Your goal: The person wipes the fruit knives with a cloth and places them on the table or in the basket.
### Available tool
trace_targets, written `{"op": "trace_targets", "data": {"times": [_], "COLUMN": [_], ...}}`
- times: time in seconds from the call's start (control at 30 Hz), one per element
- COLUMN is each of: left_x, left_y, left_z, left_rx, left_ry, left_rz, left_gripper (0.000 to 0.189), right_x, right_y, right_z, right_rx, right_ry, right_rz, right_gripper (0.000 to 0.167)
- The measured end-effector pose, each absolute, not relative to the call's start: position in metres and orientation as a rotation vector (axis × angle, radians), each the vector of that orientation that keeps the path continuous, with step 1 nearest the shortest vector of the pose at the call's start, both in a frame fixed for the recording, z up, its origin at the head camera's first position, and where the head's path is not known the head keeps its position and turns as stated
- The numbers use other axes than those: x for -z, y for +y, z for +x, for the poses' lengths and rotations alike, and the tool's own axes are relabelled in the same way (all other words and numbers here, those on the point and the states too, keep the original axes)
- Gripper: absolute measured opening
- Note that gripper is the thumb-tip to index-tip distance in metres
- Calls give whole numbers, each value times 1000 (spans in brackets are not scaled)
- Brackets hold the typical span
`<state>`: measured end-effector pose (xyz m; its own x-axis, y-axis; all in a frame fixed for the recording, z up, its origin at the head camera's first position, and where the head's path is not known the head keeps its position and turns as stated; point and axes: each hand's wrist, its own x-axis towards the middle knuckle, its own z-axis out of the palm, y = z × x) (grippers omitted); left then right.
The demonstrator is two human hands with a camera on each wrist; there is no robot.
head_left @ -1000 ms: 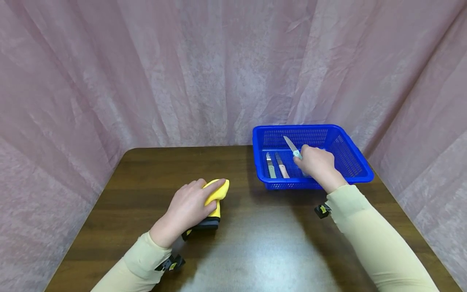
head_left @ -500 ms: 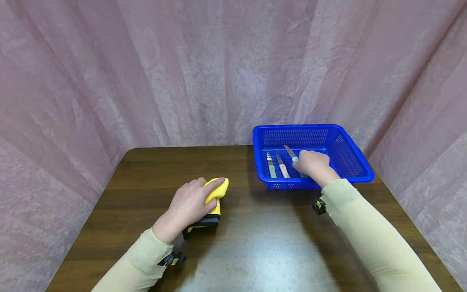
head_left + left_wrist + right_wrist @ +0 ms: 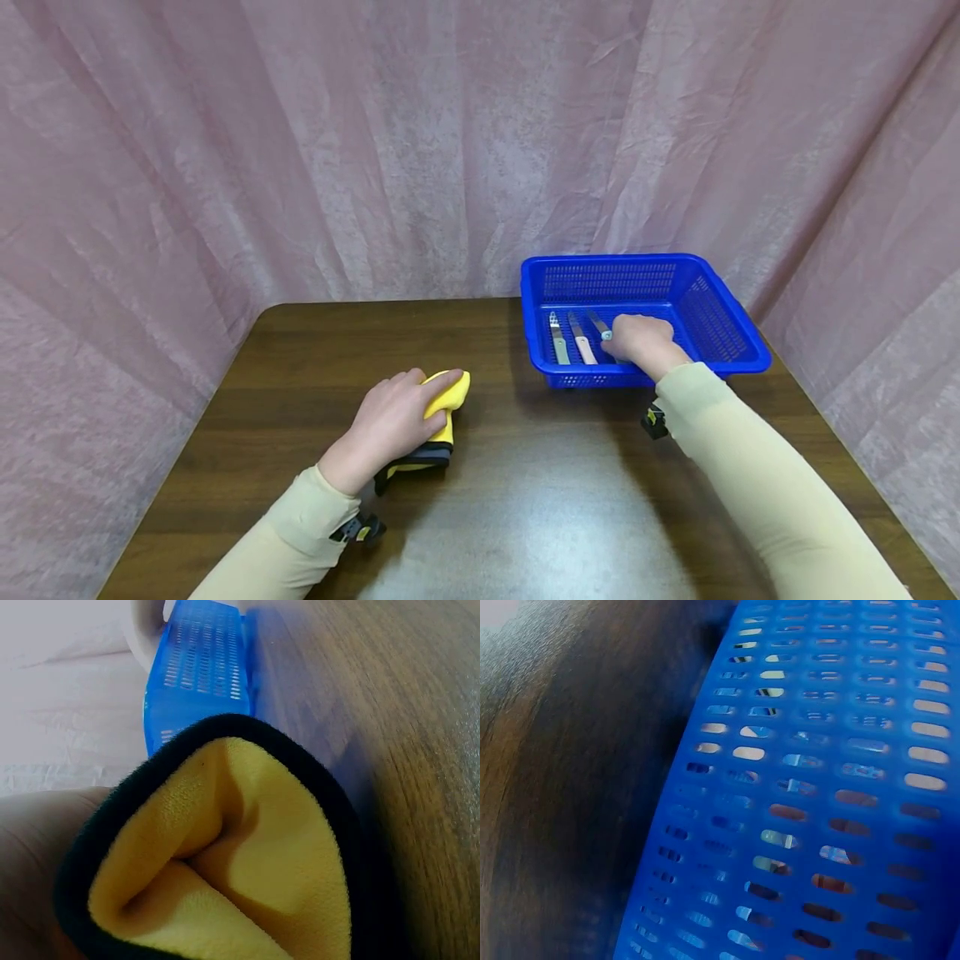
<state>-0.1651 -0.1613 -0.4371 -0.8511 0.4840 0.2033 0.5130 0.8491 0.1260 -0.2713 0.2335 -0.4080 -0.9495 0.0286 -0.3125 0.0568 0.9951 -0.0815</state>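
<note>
My left hand point(image 3: 386, 425) grips a folded yellow-and-grey cloth point(image 3: 447, 402) with black edging, on or just above the table. In the left wrist view the cloth point(image 3: 292, 847) shows its yellow inside folds. Inside the blue plastic basket point(image 3: 607, 260), my right hand point(image 3: 643, 340) holds a knife point(image 3: 597, 322) by its light blue handle, mostly hidden under the fingers. The blade points away to the back left, low over the basket floor. To its left lie a pink-handled knife point(image 3: 583, 346) and a green-handled utensil point(image 3: 558, 346) with holes in its blade.
The basket stands at the back right of the brown wooden table point(image 3: 510, 500). Its slotted wall point(image 3: 780, 787) fills most of the right wrist view. A pink curtain point(image 3: 420, 150) hangs behind and beside the table.
My right hand has lowered the light blue-handled knife towards the basket floor, moving slightly left. The left hand and the cloth have stayed nearly still.
</note>
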Motion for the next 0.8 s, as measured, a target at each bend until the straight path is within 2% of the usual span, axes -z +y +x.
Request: {"op": "trace_targets", "data": {"times": [0.8], "left_x": [451], "left_y": [-159], "left_z": [-173], "left_rx": [278], "left_ry": [-2944], "left_rz": [-811], "left_gripper": [58], "right_x": [412], "right_y": [234], "right_z": [-274], "right_rx": [122], "right_ry": [2751], "right_rz": [25], "right_gripper": [38]}}
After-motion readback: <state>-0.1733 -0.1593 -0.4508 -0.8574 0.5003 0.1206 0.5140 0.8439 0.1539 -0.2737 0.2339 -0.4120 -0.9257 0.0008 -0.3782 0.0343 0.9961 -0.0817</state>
